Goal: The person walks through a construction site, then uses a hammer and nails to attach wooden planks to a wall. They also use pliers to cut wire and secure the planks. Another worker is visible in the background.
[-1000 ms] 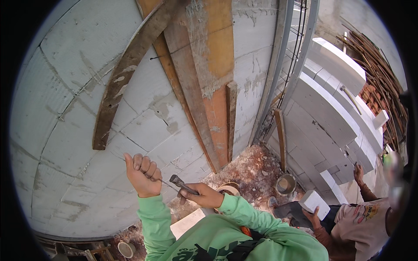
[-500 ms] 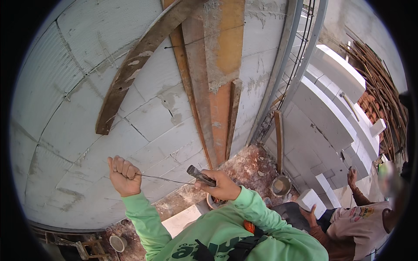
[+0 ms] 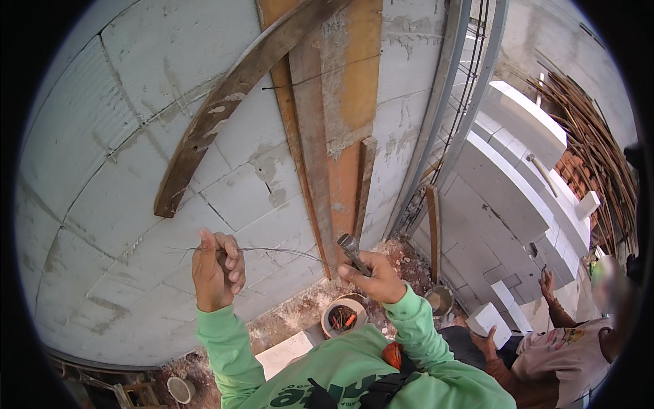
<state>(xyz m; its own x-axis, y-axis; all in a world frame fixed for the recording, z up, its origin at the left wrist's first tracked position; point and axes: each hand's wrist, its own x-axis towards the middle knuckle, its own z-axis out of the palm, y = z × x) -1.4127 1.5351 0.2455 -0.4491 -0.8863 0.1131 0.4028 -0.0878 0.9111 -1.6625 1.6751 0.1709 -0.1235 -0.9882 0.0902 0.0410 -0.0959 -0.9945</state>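
Thin wire strands (image 3: 286,251) stretch in front of the block wall. My left hand (image 3: 216,269) is closed on the wire, thumb pointing up, with loose ends sticking out past it on the left. Gripped in my right hand (image 3: 378,276) is a short, dark metal hand tool (image 3: 354,255) with a blunt end; its exact kind is unclear. The right end of the wire reaches this hand, but whether the fingers pinch it is hidden.
Wooden boards (image 3: 351,136) and a slanted plank (image 3: 204,126) lean on the white block wall (image 3: 157,273). A bucket (image 3: 364,317) holds dark pieces and something orange. At right, a co-worker (image 3: 545,354) holds a white block (image 3: 488,324) beside a low block wall (image 3: 477,225).
My left hand has turned and shifted right and slightly up, so wire ends now show beyond it. My right hand has moved right with the tool, uncovering the bucket.
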